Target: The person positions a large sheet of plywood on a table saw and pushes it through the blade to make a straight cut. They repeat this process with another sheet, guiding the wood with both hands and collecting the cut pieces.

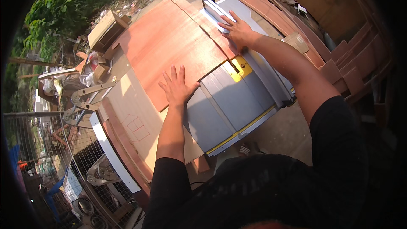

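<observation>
A large reddish plywood panel (pixel 161 46) lies on a grey table saw (pixel 229 106). My left hand (pixel 176 88) rests flat on the panel's near edge, its fingers spread. A straight cut divides off a narrow plywood strip (pixel 199 21) along the panel's right side. The cut runs in line with the saw's yellow insert plate (pixel 242 68); no blade can be made out. My right hand (pixel 238 30) is spread by the near end of that strip, its fingertips reaching over the metal rip fence (pixel 271 80). Neither hand grips anything.
A pale board (pixel 135 110) with a red line drawing adjoins the saw's left side. Reddish boards (pixel 313 55) are stacked at the right. A yellow measuring rail (pixel 241 131) runs along the saw's front. Left are a folded metal ladder (pixel 80 101), wire fencing and scrap.
</observation>
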### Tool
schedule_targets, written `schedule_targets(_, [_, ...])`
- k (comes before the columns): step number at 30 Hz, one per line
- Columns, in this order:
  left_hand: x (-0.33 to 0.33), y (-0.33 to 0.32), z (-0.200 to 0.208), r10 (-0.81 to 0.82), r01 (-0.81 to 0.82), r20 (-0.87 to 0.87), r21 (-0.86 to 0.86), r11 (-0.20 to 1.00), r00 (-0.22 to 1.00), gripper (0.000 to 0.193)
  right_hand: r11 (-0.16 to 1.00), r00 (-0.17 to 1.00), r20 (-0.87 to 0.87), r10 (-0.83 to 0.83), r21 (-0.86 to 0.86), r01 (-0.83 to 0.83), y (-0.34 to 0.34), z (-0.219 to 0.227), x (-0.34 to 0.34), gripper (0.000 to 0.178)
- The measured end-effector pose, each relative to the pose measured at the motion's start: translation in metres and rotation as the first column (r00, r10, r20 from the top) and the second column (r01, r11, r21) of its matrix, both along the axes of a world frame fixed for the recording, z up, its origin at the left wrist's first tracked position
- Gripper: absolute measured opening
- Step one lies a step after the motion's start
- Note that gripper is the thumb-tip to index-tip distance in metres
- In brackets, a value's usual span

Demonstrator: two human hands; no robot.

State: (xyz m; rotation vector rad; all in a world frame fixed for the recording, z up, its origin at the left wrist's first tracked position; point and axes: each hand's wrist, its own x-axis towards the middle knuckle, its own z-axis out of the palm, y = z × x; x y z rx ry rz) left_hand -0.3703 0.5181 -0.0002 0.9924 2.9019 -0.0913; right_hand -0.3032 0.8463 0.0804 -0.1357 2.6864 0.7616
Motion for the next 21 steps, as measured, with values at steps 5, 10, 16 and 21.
schedule_targets(5, [0.002,-0.003,-0.004,-0.009,0.009,0.013,0.014,1.0,1.0,0.107,0.999,1.0,0.009,-0.023,-0.039,0.024,-0.001,-0.007,-0.002,0.106])
schedule_targets(10, [-0.007,-0.001,-0.002,-0.003,0.003,0.021,0.013,1.0,1.0,0.108,0.999,0.999,0.011,-0.044,-0.002,0.044,0.001,-0.001,-0.017,0.104])
schedule_targets(16, [-0.011,-0.002,-0.004,-0.007,0.007,0.0,0.007,1.0,1.0,0.108,1.0,1.0,0.012,-0.028,0.013,0.028,0.004,-0.007,-0.039,0.106])
schedule_targets(21, [-0.011,0.001,0.002,0.003,-0.003,0.02,-0.008,1.0,1.0,0.104,0.999,0.999,0.011,-0.032,-0.004,0.032,0.007,-0.006,-0.049,0.107])
